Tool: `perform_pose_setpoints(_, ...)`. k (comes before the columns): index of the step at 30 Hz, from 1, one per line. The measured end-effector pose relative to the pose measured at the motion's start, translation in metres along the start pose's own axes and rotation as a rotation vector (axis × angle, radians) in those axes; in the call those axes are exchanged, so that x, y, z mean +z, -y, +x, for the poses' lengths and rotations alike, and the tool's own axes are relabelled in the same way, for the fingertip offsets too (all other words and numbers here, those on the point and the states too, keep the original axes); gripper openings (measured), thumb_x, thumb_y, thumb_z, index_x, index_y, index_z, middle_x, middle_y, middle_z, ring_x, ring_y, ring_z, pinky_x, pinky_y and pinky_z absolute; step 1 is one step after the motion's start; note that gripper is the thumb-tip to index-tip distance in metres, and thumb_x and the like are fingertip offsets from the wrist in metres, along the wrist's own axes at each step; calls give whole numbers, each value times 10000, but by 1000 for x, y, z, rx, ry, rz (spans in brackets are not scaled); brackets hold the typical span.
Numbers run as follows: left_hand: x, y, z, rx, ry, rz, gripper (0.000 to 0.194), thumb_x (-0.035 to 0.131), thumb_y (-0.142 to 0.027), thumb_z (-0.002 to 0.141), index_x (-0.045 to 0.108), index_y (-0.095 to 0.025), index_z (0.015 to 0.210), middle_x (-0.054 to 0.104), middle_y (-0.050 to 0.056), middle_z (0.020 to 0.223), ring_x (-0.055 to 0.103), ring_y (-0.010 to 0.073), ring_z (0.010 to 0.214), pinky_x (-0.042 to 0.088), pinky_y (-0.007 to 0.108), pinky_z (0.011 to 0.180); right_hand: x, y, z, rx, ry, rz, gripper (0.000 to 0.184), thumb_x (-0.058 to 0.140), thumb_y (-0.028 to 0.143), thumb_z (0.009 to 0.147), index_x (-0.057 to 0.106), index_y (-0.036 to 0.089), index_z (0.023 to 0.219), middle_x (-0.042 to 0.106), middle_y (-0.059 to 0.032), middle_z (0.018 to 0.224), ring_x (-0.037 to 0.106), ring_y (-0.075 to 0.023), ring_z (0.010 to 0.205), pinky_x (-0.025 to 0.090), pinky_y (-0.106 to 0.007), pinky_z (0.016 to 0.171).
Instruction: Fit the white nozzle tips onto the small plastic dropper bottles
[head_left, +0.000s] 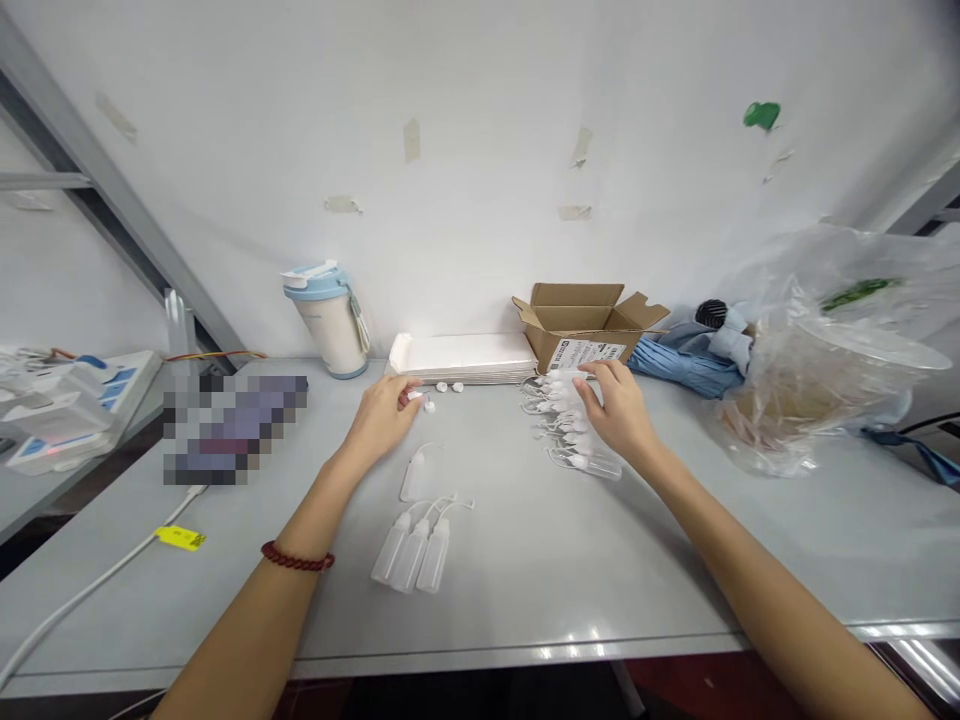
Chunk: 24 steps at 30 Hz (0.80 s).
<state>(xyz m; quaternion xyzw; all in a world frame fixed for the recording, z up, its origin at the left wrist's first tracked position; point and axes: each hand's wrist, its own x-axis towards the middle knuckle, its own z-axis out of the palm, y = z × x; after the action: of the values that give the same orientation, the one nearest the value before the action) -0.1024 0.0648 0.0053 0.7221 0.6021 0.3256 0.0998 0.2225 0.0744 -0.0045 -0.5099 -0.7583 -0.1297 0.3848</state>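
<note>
My left hand (384, 417) reaches forward over the grey table (525, 560) and pinches a small white cap (413, 396); more loose white caps (444, 387) lie just beyond it. My right hand (616, 408) rests on a row of small clear squeeze bottles (570, 430), its fingers closed on the top bottle (559, 377) beside an open cardboard box (581, 325). Three capless bottles (412, 550) lie side by side near me, and one more bottle (417, 472) lies just behind them. A red bead bracelet (297, 559) circles my left wrist.
A stack of white trays (461, 357) leans along the wall. A blue-lidded tumbler (330, 318) stands to the left. At right sit a folded blue umbrella (686, 365) and a bulky clear plastic bag (817, 350). A white cable with a yellow tag (180, 538) crosses the left edge.
</note>
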Motion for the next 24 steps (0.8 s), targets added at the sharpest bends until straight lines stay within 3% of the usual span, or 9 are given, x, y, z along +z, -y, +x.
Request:
perform_pose_setpoints(3,0,-7,-1,-52,-3,-127,381,464,-315,759,653,-117,1025,654,101,953,607,215,846,485,322,781,1,25,-5,-112,3,43,237,427,283,913,560,147,1055,590,-156,1015,539,-273,972,449,-425,841)
perform_pose_setpoints(6,2,-7,-1,-100,14,-261,370,493,-353,745,653,-118,983,675,81,858,628,210,769,484,336,776,1,53,-14,-193,83,128,226,428,258,917,540,151,1082,587,-159,1033,539,-269,993,463,-409,810)
perform_pose_setpoints(10,7,-4,0,-144,25,-448,353,579,-410,699,647,-123,893,679,70,771,645,215,710,485,342,740,1,78,-25,-259,242,231,211,429,229,921,526,168,1098,602,-132,1015,555,-245,945,462,-392,786)
perform_pose_setpoints(15,10,-8,0,-130,-14,-486,304,642,-426,662,664,-142,768,689,67,749,621,205,715,471,322,704,2,100,-33,-289,441,396,231,407,215,929,520,160,1124,615,-119,976,557,-222,910,461,-368,776)
perform_pose_setpoints(20,7,-11,2,-210,-64,-601,353,710,-441,596,686,-129,760,702,70,769,615,196,727,468,312,706,8,129,-27,-335,632,511,256,420,228,928,518,158,1153,605,-107,967,558,-199,884,451,-334,793)
perform_pose_setpoints(24,5,-9,3,-249,-80,-687,376,740,-444,567,690,-129,767,707,73,793,618,201,749,471,303,685,19,155,-14,-389,728,472,261,394,214,937,531,199,1158,627,-71,894,569,-185,834,420,-314,763)
